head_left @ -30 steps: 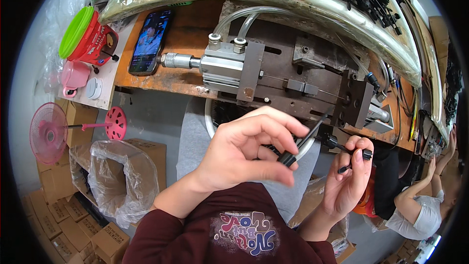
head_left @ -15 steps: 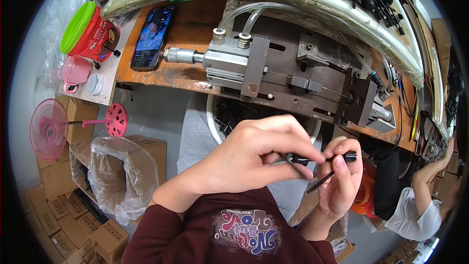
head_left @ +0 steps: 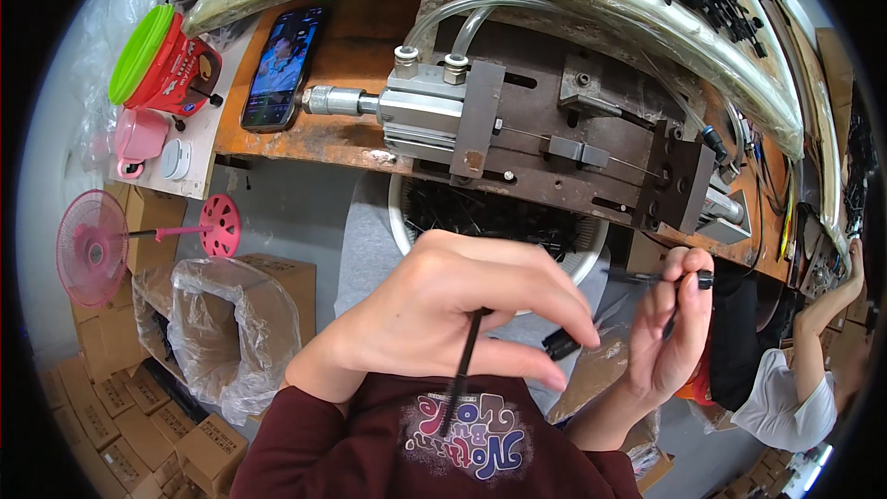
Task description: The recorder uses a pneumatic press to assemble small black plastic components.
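Note:
My left hand (head_left: 453, 310) is curled above my lap, its thumb and forefinger apart. A black mascara wand (head_left: 462, 374) is held in it, the bristled end hanging down over my sweatshirt. A short black cap-like piece (head_left: 559, 344) also shows at that hand; the fingers hide how it is held. To the right, my right hand (head_left: 667, 333) pinches another black mascara wand (head_left: 706, 279) near its cap, with the thin rod pointing left and blurred. Another dark piece (head_left: 669, 325) shows against that palm. Beyond my hands, a white basket (head_left: 399, 222) holds many black parts.
A metal pneumatic fixture (head_left: 554, 148) is on the wooden bench (head_left: 346, 152), with a phone (head_left: 282, 69) at its left. A red bucket (head_left: 180, 69) and pink cup (head_left: 140, 134) stand farther left. A plastic-lined box (head_left: 231, 314) and pink fan (head_left: 92, 245) are below. Another person (head_left: 785, 397) is at right.
My hands have moved apart, the right one going right and slightly up with a wand. In my left hand, a hanging wand has come into sight.

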`<state>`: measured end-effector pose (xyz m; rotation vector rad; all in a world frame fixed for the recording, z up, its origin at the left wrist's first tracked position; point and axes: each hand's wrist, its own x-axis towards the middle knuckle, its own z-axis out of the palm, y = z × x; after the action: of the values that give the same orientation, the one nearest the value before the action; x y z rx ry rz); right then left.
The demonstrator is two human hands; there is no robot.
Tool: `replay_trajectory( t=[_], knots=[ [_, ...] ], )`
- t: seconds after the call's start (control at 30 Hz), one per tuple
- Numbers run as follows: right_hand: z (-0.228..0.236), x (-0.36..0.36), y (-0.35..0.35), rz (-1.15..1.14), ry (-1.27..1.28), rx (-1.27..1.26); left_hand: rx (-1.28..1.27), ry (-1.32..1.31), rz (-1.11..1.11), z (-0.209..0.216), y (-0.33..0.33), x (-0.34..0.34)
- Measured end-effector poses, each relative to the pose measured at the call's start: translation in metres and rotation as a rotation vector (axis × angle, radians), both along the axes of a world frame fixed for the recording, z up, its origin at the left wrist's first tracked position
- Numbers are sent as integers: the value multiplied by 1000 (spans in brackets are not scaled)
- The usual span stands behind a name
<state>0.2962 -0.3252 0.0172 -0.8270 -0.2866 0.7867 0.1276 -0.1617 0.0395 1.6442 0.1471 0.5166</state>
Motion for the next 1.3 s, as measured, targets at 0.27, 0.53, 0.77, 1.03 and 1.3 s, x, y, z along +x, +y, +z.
replay_trajectory(
  t=[0.27,0.53,0.77,1.03,1.3],
  knots=[
    [-1,-9,4,-179,-104,-7,797,57,512,-46,-10,32],
    [-8,-11,-1,-208,-208,-15,1110,157,530,-47,-10,46],
    [-6,-15,2,-224,-277,-86,1067,183,521,-45,-8,48],
    [-7,-18,1,-255,-360,-96,1061,204,510,-45,-9,48],
    [-17,-30,13,-281,-249,-82,815,-94,470,-34,-34,34]
  ],
)
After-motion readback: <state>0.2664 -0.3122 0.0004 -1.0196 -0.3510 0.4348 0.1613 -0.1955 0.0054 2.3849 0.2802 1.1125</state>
